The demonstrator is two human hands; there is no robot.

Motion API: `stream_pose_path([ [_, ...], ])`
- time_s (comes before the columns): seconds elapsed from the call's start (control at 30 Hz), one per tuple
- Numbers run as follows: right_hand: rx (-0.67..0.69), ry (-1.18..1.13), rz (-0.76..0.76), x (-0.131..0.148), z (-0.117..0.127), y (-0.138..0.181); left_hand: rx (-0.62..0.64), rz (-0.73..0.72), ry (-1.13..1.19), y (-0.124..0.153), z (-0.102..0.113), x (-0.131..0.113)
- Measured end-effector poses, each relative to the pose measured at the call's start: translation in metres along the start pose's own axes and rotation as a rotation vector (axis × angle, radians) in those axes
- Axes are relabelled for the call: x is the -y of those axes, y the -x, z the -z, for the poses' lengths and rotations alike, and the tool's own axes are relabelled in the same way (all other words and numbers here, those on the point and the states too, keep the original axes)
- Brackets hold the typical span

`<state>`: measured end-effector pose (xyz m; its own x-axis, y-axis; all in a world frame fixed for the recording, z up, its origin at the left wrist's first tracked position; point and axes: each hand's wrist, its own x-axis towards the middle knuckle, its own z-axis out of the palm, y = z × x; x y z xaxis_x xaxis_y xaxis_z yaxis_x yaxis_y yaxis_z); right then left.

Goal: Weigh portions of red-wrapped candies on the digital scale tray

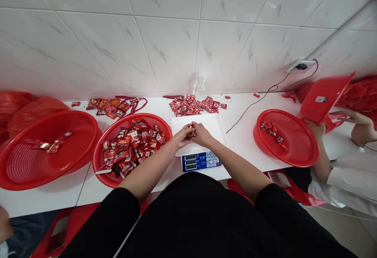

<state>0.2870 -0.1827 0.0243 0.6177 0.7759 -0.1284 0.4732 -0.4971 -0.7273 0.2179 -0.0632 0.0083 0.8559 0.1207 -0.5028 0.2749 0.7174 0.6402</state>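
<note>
Both my hands meet over the white pan of a weighing scale (215, 130). My left hand (181, 137) and my right hand (201, 133) are closed together around a small bunch of red candy packets (191, 130). The scale's blue keypad and display (200, 160) face me. Just left of the scale stands a red mesh basket (106, 171) heaped with red wrapped candies (132, 144).
A larger red basket (44, 171) at far left holds a few packets. Loose packets (193, 105) lie along the wall by a clear bottle (201, 88). At right, another person's hands tilt a red tray (324, 97) over a red basket (294, 156). A black cable (253, 105) crosses the table.
</note>
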Motion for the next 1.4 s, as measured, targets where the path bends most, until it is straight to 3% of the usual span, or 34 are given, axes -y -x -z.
stream_pose_path([
  [0.13,0.131,-0.376,0.035,0.011,0.008,0.008,0.043,-0.009,0.058,0.007,0.016,0.001],
  [0.27,0.17,-0.678,-0.117,0.008,0.018,0.012,0.046,0.038,0.091,0.023,0.031,0.0],
  [0.33,0.109,-0.627,-0.175,-0.002,0.019,0.012,0.008,0.05,0.124,0.029,0.036,0.0],
  [0.43,-0.018,-0.272,-0.177,-0.021,0.013,0.014,-0.043,0.078,0.162,0.035,0.041,0.0],
  [0.57,0.001,0.182,-0.093,-0.042,-0.009,0.02,-0.064,0.085,0.189,0.038,0.046,0.003],
  [0.67,-0.008,0.192,-0.106,-0.05,-0.026,0.025,-0.064,0.084,0.209,0.042,0.047,0.01],
  [0.77,-0.048,-0.019,-0.187,-0.053,-0.036,0.027,-0.025,0.101,0.227,0.051,0.048,0.02],
  [0.83,-0.07,-0.259,-0.179,-0.049,-0.041,0.027,0.009,0.138,0.249,0.056,0.049,0.026],
  [0.97,-0.041,-0.538,0.0,-0.028,-0.049,0.028,0.043,0.142,0.301,0.069,0.052,0.031],
  [1.2,0.072,-0.512,0.101,0.017,-0.061,0.04,0.057,0.086,0.44,0.096,0.062,0.028],
  [1.3,0.148,-0.546,0.123,0.034,-0.061,0.045,-0.023,0.047,0.448,0.11,0.071,0.021],
  [1.4,0.168,-0.584,0.085,0.04,-0.057,0.051,-0.147,-0.061,0.448,0.131,0.086,0.0],
])
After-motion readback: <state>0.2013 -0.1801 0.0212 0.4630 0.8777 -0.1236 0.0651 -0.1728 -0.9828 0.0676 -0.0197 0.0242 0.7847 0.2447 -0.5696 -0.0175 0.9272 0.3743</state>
